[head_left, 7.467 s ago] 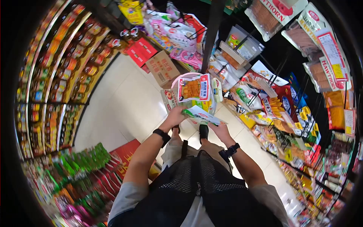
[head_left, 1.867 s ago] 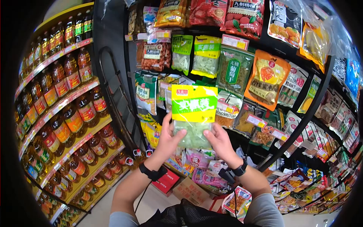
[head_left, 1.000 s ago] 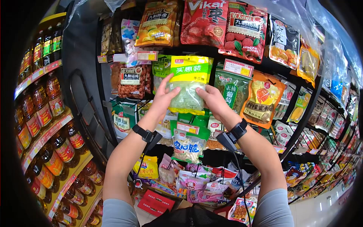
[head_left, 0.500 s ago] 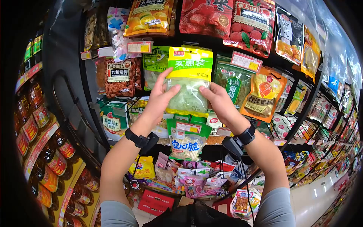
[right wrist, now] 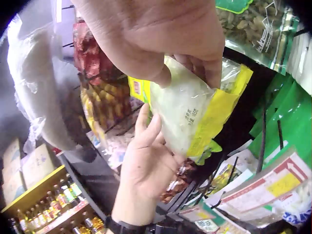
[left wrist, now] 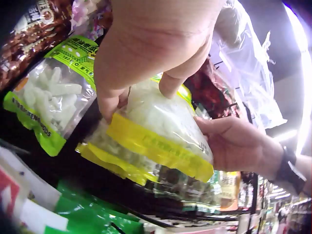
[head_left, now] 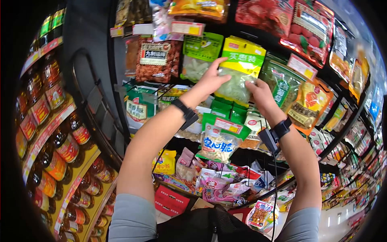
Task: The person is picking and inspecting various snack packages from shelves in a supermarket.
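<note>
A bag of candied winter melon (head_left: 236, 82), yellow and green on top with pale pieces below, sits at the hanging row of the rack, upright and slightly tilted. My left hand (head_left: 213, 78) grips its left side, thumb across the front and fingers toward the back. On the right edge, my right hand (head_left: 262, 94) pinches it between thumb and fingers. Directly behind it, another yellow-bottomed bag (left wrist: 119, 158) shows in the left wrist view. A similar green-topped bag (head_left: 199, 56) hangs just to the left. The held bag's hanging hole is too blurred to make out.
Right of the bag hang a green raisin bag (head_left: 284, 82) and an orange pouch (head_left: 308, 105). Below is a green-topped snack bag (head_left: 221, 137) on a hook. A red box (head_left: 171, 200) lies on the floor; bottle shelves (head_left: 60, 153) stand at left.
Earlier my hands held a green-and-white packet low over a floor basket. Since then the candied winter melon bag has moved up and forward to the hanging row, and the head view has shifted left.
</note>
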`<state>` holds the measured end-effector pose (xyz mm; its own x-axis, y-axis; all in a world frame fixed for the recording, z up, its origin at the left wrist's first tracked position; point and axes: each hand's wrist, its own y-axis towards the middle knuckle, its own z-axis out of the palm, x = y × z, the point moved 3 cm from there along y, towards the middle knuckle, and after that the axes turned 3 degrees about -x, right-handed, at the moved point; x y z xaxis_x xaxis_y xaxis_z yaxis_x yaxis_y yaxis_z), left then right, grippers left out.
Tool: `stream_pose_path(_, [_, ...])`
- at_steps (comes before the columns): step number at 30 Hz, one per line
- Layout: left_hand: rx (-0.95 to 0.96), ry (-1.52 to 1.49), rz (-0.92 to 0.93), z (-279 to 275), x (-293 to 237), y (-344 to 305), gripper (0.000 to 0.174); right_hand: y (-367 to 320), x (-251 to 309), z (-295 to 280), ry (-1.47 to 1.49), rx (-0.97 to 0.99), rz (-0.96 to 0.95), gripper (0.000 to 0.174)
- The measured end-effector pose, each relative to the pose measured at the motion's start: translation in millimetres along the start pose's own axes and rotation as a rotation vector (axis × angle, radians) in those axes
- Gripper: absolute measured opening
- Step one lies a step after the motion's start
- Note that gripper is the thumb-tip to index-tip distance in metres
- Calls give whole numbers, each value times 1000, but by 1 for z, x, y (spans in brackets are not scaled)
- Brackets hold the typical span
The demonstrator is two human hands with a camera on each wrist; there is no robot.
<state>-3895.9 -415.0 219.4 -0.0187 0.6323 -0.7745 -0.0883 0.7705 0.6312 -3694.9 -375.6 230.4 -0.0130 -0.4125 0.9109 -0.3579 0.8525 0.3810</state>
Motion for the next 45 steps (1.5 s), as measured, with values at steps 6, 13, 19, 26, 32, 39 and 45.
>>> stream_pose_path(6, [-103, 313, 60, -8, 20, 35, 70, 49, -33, 5, -77, -147, 0, 36])
stream_pose_path(13, [-110, 442, 103, -18, 28, 32, 76, 55, -49, 1, -254, -218, -61, 38])
stream_pose_path(19, [-145, 453, 43, -49, 18, -17, 71, -3, -31, -10, -219, -122, -135, 48])
stream_pose_path(26, [-185, 352, 50, -147, -16, -107, 52, -65, -1, 14, -285, -80, -480, 42])
stream_pose_path(32, [-582, 526, 130, -250, -23, -80, 46, -3, 1, 139, -126, 286, -338, 27])
stream_pose_path(39, [-827, 764, 28, -332, -6, -48, 82, 98, -11, 237, 39, 340, -48, 47])
stream_pose_path(45, [-563, 460, -172, -327, -3, -56, 55, 108, -26, 285, 70, 346, 21, 54])
